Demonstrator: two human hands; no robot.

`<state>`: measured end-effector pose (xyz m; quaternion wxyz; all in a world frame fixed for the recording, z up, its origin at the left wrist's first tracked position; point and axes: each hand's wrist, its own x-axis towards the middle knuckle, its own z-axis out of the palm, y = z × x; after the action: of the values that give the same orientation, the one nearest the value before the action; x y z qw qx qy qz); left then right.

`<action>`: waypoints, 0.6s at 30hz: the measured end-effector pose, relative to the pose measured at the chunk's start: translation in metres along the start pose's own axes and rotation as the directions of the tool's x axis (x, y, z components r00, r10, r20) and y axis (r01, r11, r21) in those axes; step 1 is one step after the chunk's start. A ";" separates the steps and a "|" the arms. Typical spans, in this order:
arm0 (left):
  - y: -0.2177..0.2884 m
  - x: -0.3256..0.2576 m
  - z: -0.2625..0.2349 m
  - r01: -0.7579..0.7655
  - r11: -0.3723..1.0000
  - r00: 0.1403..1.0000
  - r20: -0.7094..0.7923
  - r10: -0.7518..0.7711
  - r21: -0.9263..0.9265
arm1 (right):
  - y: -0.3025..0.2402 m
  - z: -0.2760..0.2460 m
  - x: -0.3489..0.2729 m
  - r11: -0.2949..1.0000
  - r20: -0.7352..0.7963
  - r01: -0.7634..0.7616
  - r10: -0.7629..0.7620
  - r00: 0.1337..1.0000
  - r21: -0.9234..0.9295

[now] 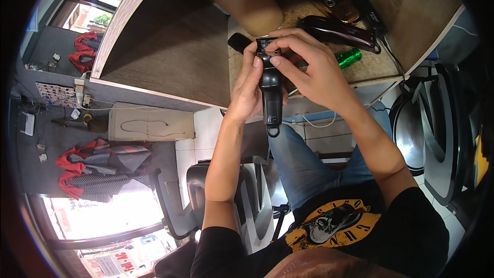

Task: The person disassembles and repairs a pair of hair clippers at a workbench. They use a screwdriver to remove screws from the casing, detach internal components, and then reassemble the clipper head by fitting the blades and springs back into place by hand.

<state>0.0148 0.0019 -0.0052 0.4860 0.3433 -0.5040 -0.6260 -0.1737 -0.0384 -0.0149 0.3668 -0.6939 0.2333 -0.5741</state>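
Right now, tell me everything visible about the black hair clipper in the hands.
The black hair clipper looks like glossy plastic, long-bodied, with a hanging loop at its near end. It is held lengthwise above the wooden counter, blade end away. The left hand cradles its side; the right hand pinches the blade end, fingertips covering the head.

Rectangular pale sheet patterned with small coloured squares [55,94], pinned on grey wall, left of frame. Red-and-white street signs [116,263] outside window, lower left. Small white rectangular tag [28,123], far left edge.
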 end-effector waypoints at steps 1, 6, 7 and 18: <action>-0.001 -0.001 0.001 -0.007 1.000 1.000 -0.023 0.007 -0.002 | 0.001 0.000 -0.001 0.999 -0.004 0.034 -0.034 0.999 -0.025; 0.000 -0.002 0.001 -0.004 0.997 1.000 -0.010 0.003 -0.080 | 0.001 0.002 -0.001 1.000 -0.021 0.026 -0.026 0.999 -0.003; 0.000 -0.002 0.002 -0.001 0.990 1.000 -0.008 0.000 -0.138 | 0.002 0.002 -0.001 1.000 -0.021 0.019 -0.020 1.000 -0.005; -0.003 -0.002 0.000 -0.012 0.993 1.000 -0.014 0.010 -0.114 | 0.000 -0.001 0.001 0.998 -0.016 -0.001 0.002 1.000 0.056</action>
<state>0.0150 0.0040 -0.0078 0.5117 0.3163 -0.4660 -0.6488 -0.1743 -0.0387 -0.0142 0.3847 -0.6784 0.2205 -0.5857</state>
